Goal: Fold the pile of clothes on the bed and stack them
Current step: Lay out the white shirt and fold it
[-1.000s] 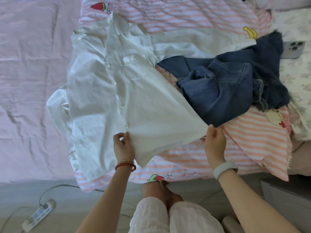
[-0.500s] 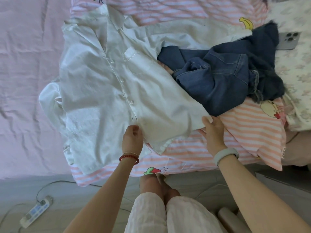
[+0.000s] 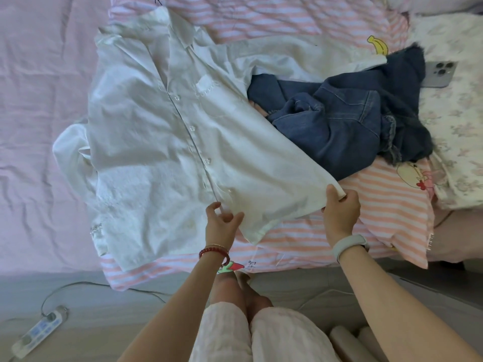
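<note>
While the white shirt (image 3: 183, 152) lies spread on the bed (image 3: 39, 126), left hand (image 3: 222, 222) and right hand (image 3: 339, 209) both pinch its hem.

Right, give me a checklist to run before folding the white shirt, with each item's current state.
1. Right hand grips the white shirt at its hem corner: ok.
2. Left hand pinches the hem near the button placket: ok.
3. Shirt lies flat: not ok, the left sleeve is bunched.
4. Shirt clear of the denim garment: not ok, they overlap.
5. All buttons fastened: cannot tell.
</note>
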The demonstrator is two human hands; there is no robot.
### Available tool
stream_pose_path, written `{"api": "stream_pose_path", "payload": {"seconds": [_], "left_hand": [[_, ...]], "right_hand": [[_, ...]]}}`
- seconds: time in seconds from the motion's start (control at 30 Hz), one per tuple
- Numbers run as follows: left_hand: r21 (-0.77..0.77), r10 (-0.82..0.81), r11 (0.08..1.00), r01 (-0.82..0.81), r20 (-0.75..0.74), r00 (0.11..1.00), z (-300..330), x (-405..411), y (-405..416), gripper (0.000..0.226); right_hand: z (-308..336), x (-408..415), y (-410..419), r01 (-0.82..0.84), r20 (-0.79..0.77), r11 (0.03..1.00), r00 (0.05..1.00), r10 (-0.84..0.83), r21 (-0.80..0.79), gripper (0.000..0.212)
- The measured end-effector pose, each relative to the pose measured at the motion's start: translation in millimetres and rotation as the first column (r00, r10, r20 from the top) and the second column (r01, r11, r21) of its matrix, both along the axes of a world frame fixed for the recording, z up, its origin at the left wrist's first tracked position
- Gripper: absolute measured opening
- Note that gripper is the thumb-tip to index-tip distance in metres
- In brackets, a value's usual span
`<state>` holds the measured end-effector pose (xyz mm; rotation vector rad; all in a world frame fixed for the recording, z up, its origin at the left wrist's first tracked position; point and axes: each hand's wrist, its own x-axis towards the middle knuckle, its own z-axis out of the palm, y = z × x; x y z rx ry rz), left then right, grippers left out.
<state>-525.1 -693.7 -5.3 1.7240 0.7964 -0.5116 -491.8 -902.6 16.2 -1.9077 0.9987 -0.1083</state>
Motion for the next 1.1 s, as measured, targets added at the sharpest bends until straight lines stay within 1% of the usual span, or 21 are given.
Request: {"api": "stream_pose_path", "payload": {"seconds": [0.07, 0.13, 0.2, 0.23, 0.3, 0.37, 0.43, 0.47, 0.53, 0.6, 0.63, 0.7, 0.73, 0.8, 0.83, 0.87, 0.9, 0.93, 1.0, 1.07, 1.1], "left_hand": [[-0.001, 0.093, 0.996, -0.093, 0.028, 0.995, 4.6, 4.4, -9.1, 0.043], [0.028, 0.189, 0.980, -0.196, 0.164, 0.968, 12.8, 5.4, -12.1, 0.027], [0.048, 0.242, 0.962, -0.268, 0.296, 0.924, 21.0, 2.1, -8.6, 0.021], [0.073, 0.241, 0.958, -0.276, 0.315, 0.918, 22.8, -1.1, -5.4, 0.020], [0.176, 0.160, 0.963, -0.205, 0.240, 0.957, 19.0, -10.1, 3.2, 0.024], [0.297, -0.009, 0.955, -0.009, 0.059, 0.998, 10.3, -19.8, 9.9, 0.030], [0.431, -0.147, 0.889, 0.152, -0.044, 0.988, 2.0, -23.8, 17.0, 0.034], [0.484, -0.200, 0.854, 0.192, -0.034, 0.979, -1.1, -23.2, 20.1, 0.036], [0.594, -0.377, 0.752, 0.285, 0.032, 0.926, -5.1, -15.2, 22.6, 0.044], [0.700, -0.594, 0.601, 0.387, 0.066, 0.802, -6.7, -1.0, 22.0, 0.053], [0.723, -0.681, 0.517, 0.459, 0.023, 0.732, -6.1, 7.2, 21.7, 0.056], [0.676, -0.777, 0.387, 0.627, -0.128, 0.617, -7.5, 24.3, 24.3, 0.057], [0.625, -0.794, 0.348, 0.699, -0.200, 0.574, -11.3, 32.0, 27.5, 0.054], [0.566, -0.805, 0.305, 0.766, -0.277, 0.525, -13.9, 43.6, 33.2, 0.050], [0.554, -0.805, 0.312, 0.772, -0.277, 0.524, -10.5, 49.7, 35.5, 0.046], [0.555, -0.801, 0.345, 0.757, -0.247, 0.545, -6.0, 56.5, 38.3, 0.042], [0.564, -0.789, 0.395, 0.726, -0.197, 0.582, -1.1, 65.6, 42.7, 0.037], [0.584, -0.769, 0.448, 0.678, -0.136, 0.625, 2.9, 76.1, 47.7, 0.033], [0.638, -0.701, 0.540, 0.549, -0.021, 0.713, 8.9, 107.1, 62.6, 0.030], [0.657, -0.620, 0.611, 0.441, 0.050, 0.783, 12.2, 151.6, 80.7, 0.030], [0.652, -0.578, 0.645, 0.398, 0.076, 0.812, 12.5, 176.2, 90.1, 0.031]], "right_hand": [[0.8, -3.6, 0.8, -0.017, -0.002, 1.000, 1.000, 0.017, 0.011, 0.015], [4.1, -6.4, 1.3, -0.032, 0.032, 0.999, 0.999, 0.032, 0.015, 0.015], [7.2, -9.4, 2.0, -0.068, 0.060, 0.998, 0.996, 0.067, 0.002, 0.015], [7.9, -11.5, 2.7, -0.097, 0.056, 0.995, 0.994, 0.098, -0.010, 0.014], [7.3, -18.0, 4.3, -0.172, -0.017, 0.984, 0.985, 0.171, -0.037, 0.015], [5.0, -23.9, 7.4, -0.231, -0.142, 0.969, 0.966, 0.217, -0.091, 0.020], [3.5, -26.9, 11.5, -0.338, -0.199, 0.907, 0.935, 0.294, -0.250, 0.029], [3.2, -26.5, 14.6, -0.421, -0.207, 0.838, 0.906, 0.369, -0.347, 0.035], [1.4, -21.3, 23.6, -0.596, -0.250, 0.619, 0.792, 0.556, -0.511, 0.042], [-1.9, -12.7, 37.3, -0.747, -0.351, 0.342, 0.598, 0.720, -0.571, 0.047], [-5.2, -7.4, 45.1, -0.793, -0.403, 0.209, 0.494, 0.771, -0.573, 0.048], [-10.5, 6.2, 59.9, -0.857, -0.538, -0.004, 0.320, 0.780, -0.516, 0.048], [-12.3, 13.0, 65.6, -0.892, -0.621, -0.078, 0.245, 0.744, -0.446, 0.046], [-12.3, 23.8, 75.2, -0.951, -0.759, -0.155, 0.109, 0.641, -0.268, 0.047], [-11.4, 30.0, 80.0, -0.970, -0.798, -0.150, 0.064, 0.599, -0.190, 0.048], [-8.8, 36.5, 85.5, -0.977, -0.824, -0.141, 0.051, 0.565, -0.158, 0.046], [-4.9, 43.9, 91.3, -0.975, -0.821, -0.131, 0.075, 0.566, -0.179, 0.041], [0.2, 51.7, 97.0, -0.964, -0.784, -0.117, 0.121, 0.609, -0.239, 0.036], [4.5, 74.7, 108.2, -0.918, -0.642, -0.065, 0.222, 0.733, -0.391, 0.029], [4.1, 108.7, 118.6, -0.858, -0.503, -0.010, 0.292, 0.814, -0.514, 0.033], [3.6, 127.3, 124.6, -0.843, -0.451, 0.022, 0.309, 0.837, -0.537, 0.036]]}}
